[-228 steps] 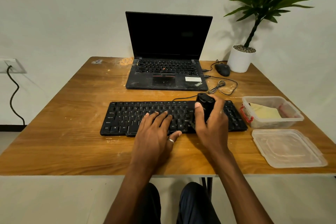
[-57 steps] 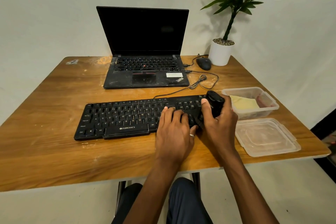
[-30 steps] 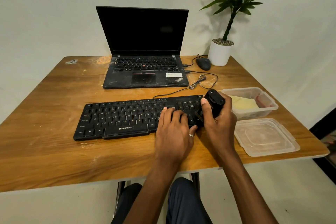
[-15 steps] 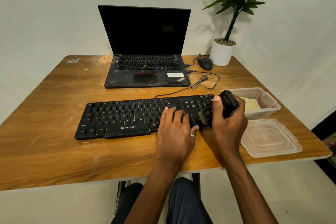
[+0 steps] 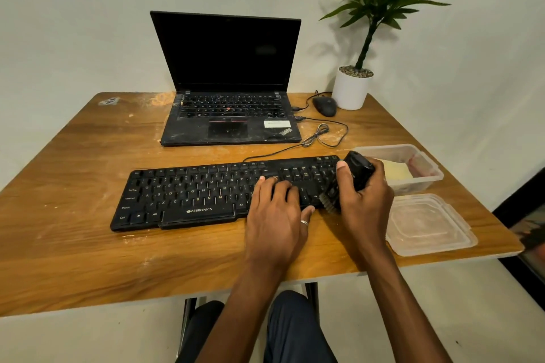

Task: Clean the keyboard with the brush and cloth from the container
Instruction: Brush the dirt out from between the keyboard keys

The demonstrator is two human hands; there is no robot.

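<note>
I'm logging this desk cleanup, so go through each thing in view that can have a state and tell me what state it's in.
laptop: lid open, screen dark
keyboard: flat on table, pressed by left hand
brush: gripped in right hand, bristles on the keyboard's right end
container: open, yellow cloth inside
lid: off, flat beside container
mouse: untouched near plant pot
</note>
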